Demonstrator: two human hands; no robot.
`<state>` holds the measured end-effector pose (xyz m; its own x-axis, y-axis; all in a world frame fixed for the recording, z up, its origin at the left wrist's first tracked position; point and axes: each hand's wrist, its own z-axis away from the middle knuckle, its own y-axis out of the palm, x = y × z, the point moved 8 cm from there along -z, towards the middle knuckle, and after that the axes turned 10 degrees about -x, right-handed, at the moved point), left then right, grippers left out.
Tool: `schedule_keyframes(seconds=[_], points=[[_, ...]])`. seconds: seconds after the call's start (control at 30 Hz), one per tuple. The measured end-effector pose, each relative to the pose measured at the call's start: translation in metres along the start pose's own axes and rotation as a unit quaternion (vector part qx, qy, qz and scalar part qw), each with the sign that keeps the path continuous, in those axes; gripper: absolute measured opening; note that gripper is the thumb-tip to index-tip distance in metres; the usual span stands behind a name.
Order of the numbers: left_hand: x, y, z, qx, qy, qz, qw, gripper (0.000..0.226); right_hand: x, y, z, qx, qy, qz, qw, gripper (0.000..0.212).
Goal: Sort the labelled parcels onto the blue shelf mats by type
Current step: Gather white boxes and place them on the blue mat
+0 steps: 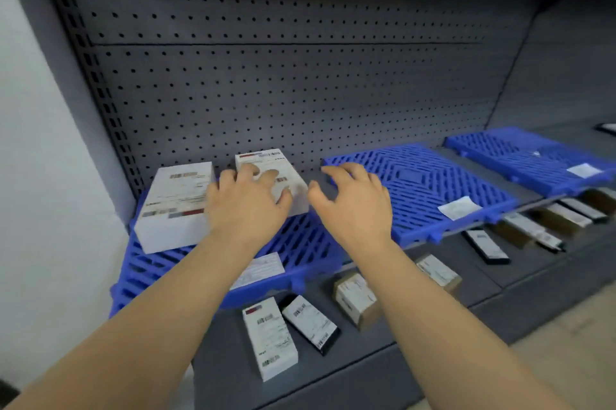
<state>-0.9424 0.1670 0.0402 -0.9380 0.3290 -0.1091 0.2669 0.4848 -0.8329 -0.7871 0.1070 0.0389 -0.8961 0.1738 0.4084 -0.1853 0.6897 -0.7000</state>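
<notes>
Fingers of the left hand (248, 201) are lying spread and gently curved over the top of a small white parcel (271, 178), touching its label, with the thumb at the parcel's right side. That parcel is sitting on the left blue mat (296, 243), near the mat's back edge, just beside a larger white parcel (176, 203) at its 9 o'clock; whether the two are touching cannot be told. At 3 o'clock from the small parcel, the right hand (353, 203) is hovering with fingers spread and loosely bent, holding nothing, over the gap between the left mat and the middle blue mat (430, 183). A third blue mat (520, 156) is lying farther toward 2 o'clock. Each mat is carrying a white paper tag near its front edge. Below the mats, toward 5 o'clock, a dark grey lower shelf (433, 326) is holding a loose row of labelled parcels: a white box (270, 339), a black packet (311, 323) and brown cartons (356, 303). Behind everything, a grey pegboard panel (283, 76) is standing.
</notes>
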Motion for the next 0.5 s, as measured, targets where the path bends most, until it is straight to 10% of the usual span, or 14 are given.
schedule_keyframes(seconds=[0.5], points=[[-0.382,0.002,0.06,0.036,0.273,0.174,0.946,0.051,-0.294,-0.234,0.064,-0.187,0.204,0.169,0.946,0.046]])
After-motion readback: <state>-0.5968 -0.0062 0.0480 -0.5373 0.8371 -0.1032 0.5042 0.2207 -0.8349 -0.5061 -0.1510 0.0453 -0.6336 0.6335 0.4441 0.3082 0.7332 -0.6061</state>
